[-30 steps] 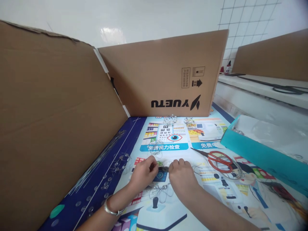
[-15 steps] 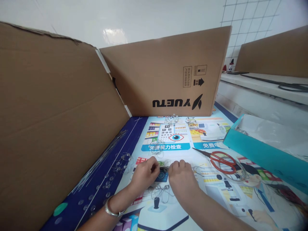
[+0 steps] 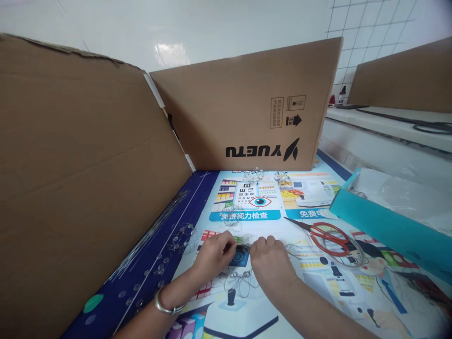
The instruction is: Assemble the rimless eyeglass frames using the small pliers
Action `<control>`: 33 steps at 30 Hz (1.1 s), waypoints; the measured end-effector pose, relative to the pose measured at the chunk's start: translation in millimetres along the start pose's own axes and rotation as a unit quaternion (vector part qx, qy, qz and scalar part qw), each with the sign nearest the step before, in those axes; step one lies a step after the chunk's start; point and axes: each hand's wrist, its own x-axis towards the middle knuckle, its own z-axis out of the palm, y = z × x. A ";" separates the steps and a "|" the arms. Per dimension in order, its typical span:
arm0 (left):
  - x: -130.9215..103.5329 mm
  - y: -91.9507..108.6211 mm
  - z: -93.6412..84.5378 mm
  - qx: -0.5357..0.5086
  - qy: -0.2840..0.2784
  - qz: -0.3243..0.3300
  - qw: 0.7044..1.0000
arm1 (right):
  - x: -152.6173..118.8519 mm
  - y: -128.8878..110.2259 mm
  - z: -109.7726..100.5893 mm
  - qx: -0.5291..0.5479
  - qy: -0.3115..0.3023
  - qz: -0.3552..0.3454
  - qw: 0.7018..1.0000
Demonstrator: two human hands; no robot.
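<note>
Pinching a small dark piece (image 3: 243, 248) between your closed left hand (image 3: 215, 252) and right hand (image 3: 270, 259), you had finished wire-and-bead clusters (image 3: 237, 278) just below your fingers, with loose beads (image 3: 169, 252) left of them unused.

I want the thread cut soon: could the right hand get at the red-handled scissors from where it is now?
Probably yes. The red-handled scissors lie flat on the printed mat, to the right of the right hand, with only thin wire loops between. The hand would first have to let go of the small wire piece it pinches.
</note>
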 end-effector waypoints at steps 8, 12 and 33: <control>0.8 -4.6 -0.9 -0.005 -0.012 0.045 0.999 | -2.6 4.3 -2.8 -0.011 -0.010 -0.011 1.000; 1.1 -5.1 -4.4 -0.014 -0.027 0.067 0.997 | -3.3 7.0 -4.5 -0.009 -0.014 -0.024 1.000; 7.1 -3.2 -19.0 -0.071 -0.093 0.112 0.987 | 4.0 37.3 2.4 -0.006 0.004 -0.128 0.992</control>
